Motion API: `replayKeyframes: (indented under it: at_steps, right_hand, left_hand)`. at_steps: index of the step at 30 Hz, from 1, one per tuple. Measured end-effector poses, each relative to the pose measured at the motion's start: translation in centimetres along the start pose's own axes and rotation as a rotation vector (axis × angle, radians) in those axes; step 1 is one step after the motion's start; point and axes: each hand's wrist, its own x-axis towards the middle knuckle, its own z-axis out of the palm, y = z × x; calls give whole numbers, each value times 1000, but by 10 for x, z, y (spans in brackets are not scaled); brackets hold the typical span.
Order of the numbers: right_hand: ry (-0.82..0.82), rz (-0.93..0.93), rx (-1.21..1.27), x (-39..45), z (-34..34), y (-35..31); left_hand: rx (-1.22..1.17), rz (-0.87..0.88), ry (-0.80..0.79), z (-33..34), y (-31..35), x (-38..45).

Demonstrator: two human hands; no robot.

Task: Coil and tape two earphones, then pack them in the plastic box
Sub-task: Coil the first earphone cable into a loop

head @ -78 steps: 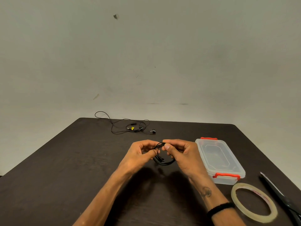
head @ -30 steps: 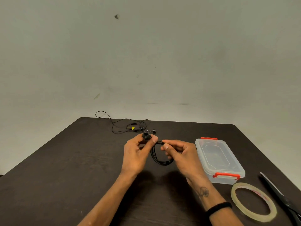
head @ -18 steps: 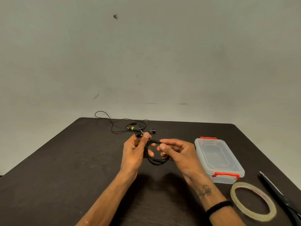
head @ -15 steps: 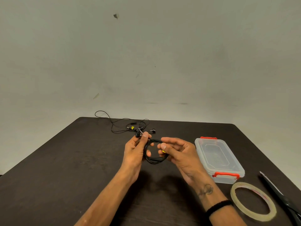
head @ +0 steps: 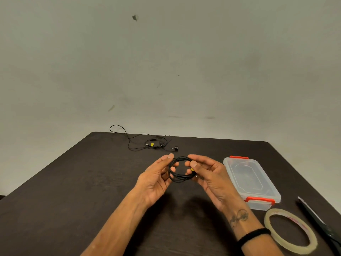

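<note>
A coiled earphone (head: 180,169) is held above the table (head: 73,182); behind it lies another earphone (head: 147,143), right of it the box (head: 252,182), tape (head: 290,230) and scissors (head: 321,224)

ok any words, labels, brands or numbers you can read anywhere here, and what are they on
None can be read.
Tape roll: faint reddish marks on the inner ring, too blurred to read.
Loose earphone at the far edge: small yellow tag, too small to read.
Coiled earphone in the hands: yellow tag, mostly hidden.
Plastic box: no label visible.
</note>
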Motion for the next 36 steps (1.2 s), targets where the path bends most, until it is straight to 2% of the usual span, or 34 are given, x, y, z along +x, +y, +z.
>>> replayKeyframes:
  at_steps: [10, 13, 17, 20, 22, 25, 31, 36]
  right_hand:
    - [32, -99, 68, 4, 0, 3]
    - [32, -103, 87, 5, 0, 4]
    - [38, -89, 63, 4, 0, 4]
    - [40, -73, 55, 4, 0, 5]
    - [43, -69, 64, 4, 1, 6]
    - [47, -64, 89, 5, 1, 6]
    - [69, -80, 60, 6, -2, 4]
    - [94, -93, 53, 5, 0, 4]
  left_hand:
    - [230, -38, -92, 0, -13, 5]
    - [441, 64, -63, -3, -16, 10]
    - [724, 327, 62, -12, -13, 16]
    - [835, 600, 111, -19, -4, 18]
    - [848, 701, 100, -20, 1, 16]
    - [903, 752, 8, -19, 7, 11]
    - [1279, 846, -69, -18, -5, 10]
    - [1217, 778, -102, -19, -9, 15]
